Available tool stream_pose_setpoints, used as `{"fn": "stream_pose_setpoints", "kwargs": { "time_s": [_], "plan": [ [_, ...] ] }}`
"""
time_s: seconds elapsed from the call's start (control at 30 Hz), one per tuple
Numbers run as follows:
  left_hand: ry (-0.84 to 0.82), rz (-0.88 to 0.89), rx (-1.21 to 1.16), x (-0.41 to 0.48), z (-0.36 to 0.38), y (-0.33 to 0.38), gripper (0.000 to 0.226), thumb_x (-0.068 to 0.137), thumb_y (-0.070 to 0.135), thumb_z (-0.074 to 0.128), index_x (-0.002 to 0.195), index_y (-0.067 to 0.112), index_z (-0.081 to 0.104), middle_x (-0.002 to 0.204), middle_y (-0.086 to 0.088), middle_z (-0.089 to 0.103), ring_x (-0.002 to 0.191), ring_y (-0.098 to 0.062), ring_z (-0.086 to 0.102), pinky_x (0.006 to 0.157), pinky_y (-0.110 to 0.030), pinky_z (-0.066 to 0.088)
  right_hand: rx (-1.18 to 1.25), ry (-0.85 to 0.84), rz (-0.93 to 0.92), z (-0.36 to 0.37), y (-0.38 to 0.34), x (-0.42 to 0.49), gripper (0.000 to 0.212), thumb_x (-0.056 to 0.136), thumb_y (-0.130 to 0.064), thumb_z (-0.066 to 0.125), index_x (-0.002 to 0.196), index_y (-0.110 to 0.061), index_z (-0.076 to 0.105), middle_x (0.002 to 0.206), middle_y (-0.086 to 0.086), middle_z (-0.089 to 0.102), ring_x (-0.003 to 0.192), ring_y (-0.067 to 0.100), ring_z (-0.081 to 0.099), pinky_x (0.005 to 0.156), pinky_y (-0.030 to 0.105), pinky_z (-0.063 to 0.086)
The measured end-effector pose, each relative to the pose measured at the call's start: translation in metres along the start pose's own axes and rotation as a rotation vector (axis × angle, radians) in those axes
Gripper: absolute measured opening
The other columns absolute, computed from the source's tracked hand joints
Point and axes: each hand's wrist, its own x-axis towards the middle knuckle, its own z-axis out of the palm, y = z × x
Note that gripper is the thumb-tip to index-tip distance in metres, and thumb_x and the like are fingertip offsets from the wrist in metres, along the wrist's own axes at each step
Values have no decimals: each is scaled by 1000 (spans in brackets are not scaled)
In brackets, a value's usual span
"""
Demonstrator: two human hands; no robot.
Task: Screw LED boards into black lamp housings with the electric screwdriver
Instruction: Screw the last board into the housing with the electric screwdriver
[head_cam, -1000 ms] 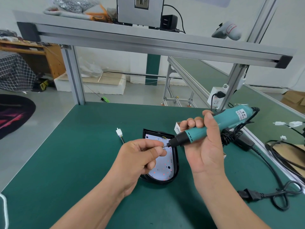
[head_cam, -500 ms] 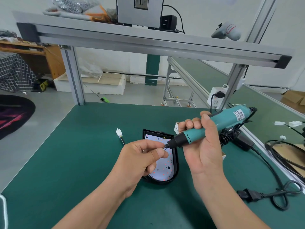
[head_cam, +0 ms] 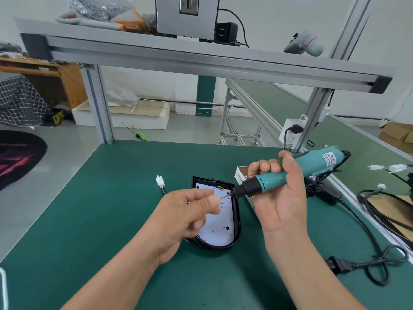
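Fingers of left hand pinched together at bit tip; we judge screw being seated, too small to confirm. Right hand wraps electric screwdriver, held near-level right of centre, for loading. LED board sits inside black lamp housing, centre frame on surface, below hands.

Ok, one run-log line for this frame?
left hand: pinches bit tip, screw unclear | right hand: grips electric screwdriver, raised | LED board: lying in black lamp housing on green bench

Bright, even daylight; wide-angle edge distortion
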Motion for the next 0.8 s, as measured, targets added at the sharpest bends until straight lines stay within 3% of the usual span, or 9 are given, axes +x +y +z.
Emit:
{"fn": "stream_pose_setpoints", "kwargs": {
  "time_s": [0.07,0.13,0.2,0.3,0.4,0.57,0.8],
  "plan": [
    [75,18,16,5,-10,3,41,78,44,85,91,5,78,78,-14,63,52,-14,33,42,-20,26,2,14,-28,-3,-4,5,9,100,-18,67,98,-19,58,72,-3,47,69,17,52,84,35,54],
    [224,28,50,14,-22,3,44,83,42,82,82,0,71,77,-12,51,54,-16,29,43,-22,22,-5,37,-54,-7,-8,11,11,99,-17,69,98,-18,58,73,-3,48,69,17,52,85,36,54],
    [326,18,151,20,-29,0,40,90,39,80,76,6,62,72,-8,46,53,-16,27,45,-25,21,-13,67,-75,-12,-10,18,13,98,-16,70,98,-17,57,73,-2,48,69,18,52,86,37,54],
    [310,-35,297,25,-27,-7,50,88,51,75,73,19,40,66,-4,36,54,-19,23,49,-28,17,-46,104,-105,-22,-12,26,13,98,-14,70,96,-19,59,73,-2,48,69,17,51,85,37,53],
    [277,-60,627,28,-21,-13,67,78,69,69,73,22,23,69,-4,26,60,-20,22,59,-36,17,-89,120,-125,-29,-10,31,12,97,-12,70,92,-21,63,73,-1,48,69,18,50,86,37,52],
    [242,-104,922,32,-18,-13,52,73,56,69,67,23,29,56,9,28,55,-18,27,58,-32,24,-145,113,-129,-38,-5,35,12,97,-11,70,91,-21,66,73,0,51,69,17,52,84,37,55],
    [165,-221,751,30,-35,-12,37,62,42,70,74,20,43,68,3,42,65,-20,37,67,-38,29,-211,55,-121,-40,4,34,14,96,-9,69,90,-21,67,75,2,50,69,19,53,82,38,52]
  ]
}}
